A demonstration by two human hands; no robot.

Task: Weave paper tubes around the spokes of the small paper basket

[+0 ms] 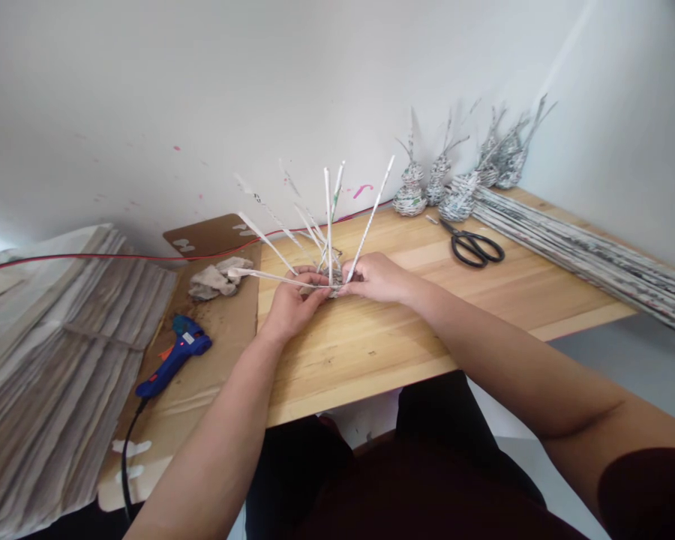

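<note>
Low over the wooden table, both my hands hold a small woven base (334,279) of rolled paper, from which several paper sticks (330,217) fan upward. My left hand (297,301) is closed on its left side, with thumb and fingers pinching near the front edge. One long paper strip (264,277) runs from there out to the left. My right hand (374,277) pinches the right side of the base, beside an upright stick (371,217). Fingers cover most of the weave.
Black-handled scissors (475,247) lie at right, before several woven gourd-shaped pieces (409,191) and a bundle of paper rods (574,244). At left are a blue glue gun (172,360) on cardboard (225,360), a crumpled cloth (214,279) and stacked paper (61,360).
</note>
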